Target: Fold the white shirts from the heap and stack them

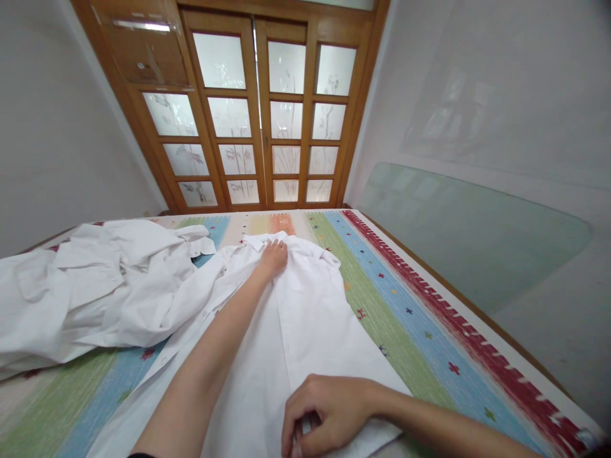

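A white button-up shirt lies spread on a striped cover, its collar at the far end and its front edge with buttons running down toward me. My left hand reaches over it to the collar, its fingers closed on the cloth there. Close to me, my right hand is curled with thumb and fingers together on the lower part of the shirt's front. The fingertips of this hand are partly hidden in the cloth.
To the left lies a crumpled heap of white cloth, touching the shirt's side. Under both is a striped cover with a red toothed border. Wooden doors with glass panes stand beyond; a pale green panel is on the right wall.
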Tool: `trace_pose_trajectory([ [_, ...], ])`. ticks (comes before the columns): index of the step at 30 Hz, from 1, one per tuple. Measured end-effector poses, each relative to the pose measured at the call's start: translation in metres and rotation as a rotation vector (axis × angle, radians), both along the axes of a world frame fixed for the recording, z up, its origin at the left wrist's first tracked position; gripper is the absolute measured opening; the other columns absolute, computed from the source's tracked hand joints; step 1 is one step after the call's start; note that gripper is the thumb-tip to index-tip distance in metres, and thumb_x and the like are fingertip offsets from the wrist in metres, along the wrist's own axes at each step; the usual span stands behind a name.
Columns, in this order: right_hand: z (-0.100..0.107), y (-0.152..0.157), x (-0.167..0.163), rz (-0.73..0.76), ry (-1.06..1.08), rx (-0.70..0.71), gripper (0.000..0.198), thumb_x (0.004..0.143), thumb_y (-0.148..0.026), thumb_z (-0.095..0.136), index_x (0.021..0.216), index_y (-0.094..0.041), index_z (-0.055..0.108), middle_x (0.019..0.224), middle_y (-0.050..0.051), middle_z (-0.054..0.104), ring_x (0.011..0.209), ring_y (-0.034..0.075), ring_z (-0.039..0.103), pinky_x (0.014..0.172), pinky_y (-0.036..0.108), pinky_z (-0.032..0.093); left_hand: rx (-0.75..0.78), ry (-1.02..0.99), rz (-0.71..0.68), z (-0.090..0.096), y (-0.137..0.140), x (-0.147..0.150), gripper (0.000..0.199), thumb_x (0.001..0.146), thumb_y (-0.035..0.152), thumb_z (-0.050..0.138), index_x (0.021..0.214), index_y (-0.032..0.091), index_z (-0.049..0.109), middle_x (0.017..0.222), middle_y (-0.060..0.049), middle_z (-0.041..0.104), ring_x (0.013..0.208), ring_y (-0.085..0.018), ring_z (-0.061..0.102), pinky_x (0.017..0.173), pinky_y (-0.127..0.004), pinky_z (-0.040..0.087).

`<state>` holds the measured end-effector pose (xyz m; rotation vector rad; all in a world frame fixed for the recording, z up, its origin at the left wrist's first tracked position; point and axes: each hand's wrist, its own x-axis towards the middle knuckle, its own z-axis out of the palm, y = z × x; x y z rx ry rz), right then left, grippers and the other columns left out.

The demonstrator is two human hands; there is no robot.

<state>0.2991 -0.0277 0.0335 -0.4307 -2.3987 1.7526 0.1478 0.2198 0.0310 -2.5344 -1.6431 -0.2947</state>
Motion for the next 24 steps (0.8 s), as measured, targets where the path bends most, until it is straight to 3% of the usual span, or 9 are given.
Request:
trace_pose_trajectory([
  [2, 0.015, 0.012, 0.005, -0.1, 0.01, 0.006, 0.021, 0.081, -0.028, 0.064, 0.093, -0.014, 0.074, 0.08, 0.003, 0.069, 0.065, 0.009, 0.059, 0.064, 0.018, 0.046, 0.009, 0.017, -0.049, 0.01, -0.011, 0.004, 0.034, 0.094, 0.017, 0.034, 0.116, 0.011, 0.058, 0.125, -0.016, 0.06, 0.13, -0.026, 0.045, 0.111, -0.042, 0.029],
  [5, 0.033, 0.045, 0.02, -0.499, 0.019, 0.009, 0.022, 0.081, -0.034, 0.063, 0.087, -0.014, 0.07, 0.073, 0.003, 0.069, 0.059, 0.011, 0.06, 0.057, 0.02, 0.047, 0.026, 0.018, -0.136, 0.018, -0.038, 0.006, 0.037, 0.098, 0.028, 0.032, 0.123, 0.013, 0.054, 0.135, -0.014, 0.055, 0.134, -0.025, 0.041, 0.112, -0.039, 0.029],
  [8, 0.038, 0.092, 0.047, -1.027, -0.048, 0.274, 0.021, 0.085, -0.034, 0.053, 0.08, -0.016, 0.064, 0.065, 0.002, 0.065, 0.054, 0.012, 0.057, 0.054, 0.022, 0.044, 0.012, -0.031, -0.221, 0.012, -0.071, 0.005, 0.045, 0.099, 0.037, 0.03, 0.131, 0.013, 0.048, 0.147, -0.014, 0.043, 0.139, -0.026, 0.035, 0.114, -0.039, 0.028],
  [10, 0.035, 0.125, 0.068, -1.246, -0.239, 0.539, 0.024, 0.089, -0.032, 0.048, 0.079, -0.017, 0.064, 0.072, 0.005, 0.068, 0.065, 0.015, 0.061, 0.062, 0.024, 0.045, -0.017, -0.074, -0.252, 0.003, -0.09, 0.002, 0.049, 0.098, 0.041, 0.031, 0.136, 0.014, 0.045, 0.154, -0.013, 0.032, 0.143, -0.026, 0.028, 0.115, -0.039, 0.026],
  [12, 0.027, 0.153, 0.089, -1.301, -0.506, 0.718, 0.024, 0.09, -0.032, 0.048, 0.086, -0.017, 0.066, 0.084, 0.009, 0.07, 0.082, 0.02, 0.064, 0.07, 0.027, 0.044, -0.068, -0.089, -0.246, -0.008, -0.104, -0.002, 0.053, 0.097, 0.044, 0.03, 0.14, 0.015, 0.041, 0.158, -0.013, 0.025, 0.145, -0.027, 0.022, 0.116, -0.042, 0.025],
  [14, 0.016, 0.175, 0.103, -1.319, -0.696, 0.736, 0.027, 0.091, -0.036, 0.048, 0.093, -0.017, 0.067, 0.095, 0.014, 0.071, 0.092, 0.024, 0.064, 0.074, 0.029, 0.044, -0.14, -0.074, -0.216, -0.018, -0.114, -0.006, 0.058, 0.097, 0.049, 0.028, 0.144, 0.015, 0.036, 0.158, -0.013, 0.023, 0.146, -0.029, 0.021, 0.115, -0.045, 0.024],
  [16, 0.004, 0.189, 0.11, -1.3, -0.755, 0.683, 0.028, 0.086, -0.039, 0.055, 0.094, -0.016, 0.068, 0.101, 0.016, 0.07, 0.096, 0.025, 0.064, 0.075, 0.029, 0.044, -0.177, -0.062, -0.189, -0.026, -0.119, -0.01, 0.062, 0.097, 0.052, 0.025, 0.147, 0.016, 0.032, 0.158, -0.013, 0.024, 0.146, -0.028, 0.02, 0.116, -0.048, 0.022],
  [20, -0.015, 0.204, 0.108, -1.383, -0.494, 0.47, 0.007, 0.073, -0.024, 0.064, 0.073, -0.017, 0.066, 0.082, 0.008, 0.07, 0.085, 0.021, 0.063, 0.074, 0.027, 0.043, -0.152, -0.081, -0.174, -0.033, -0.123, -0.014, 0.062, 0.098, 0.052, 0.023, 0.149, 0.018, 0.03, 0.157, -0.01, 0.027, 0.147, -0.025, 0.018, 0.118, -0.047, 0.017],
  [24, -0.019, 0.219, 0.109, -1.536, -0.309, 0.36, 0.012, 0.078, -0.022, 0.05, 0.07, -0.019, 0.058, 0.064, 0.003, 0.061, 0.065, 0.018, 0.058, 0.062, 0.026, 0.043, -0.153, -0.093, -0.151, -0.033, -0.125, -0.013, 0.063, 0.097, 0.053, 0.026, 0.149, 0.017, 0.03, 0.159, -0.011, 0.021, 0.147, -0.026, 0.017, 0.118, -0.046, 0.017],
])
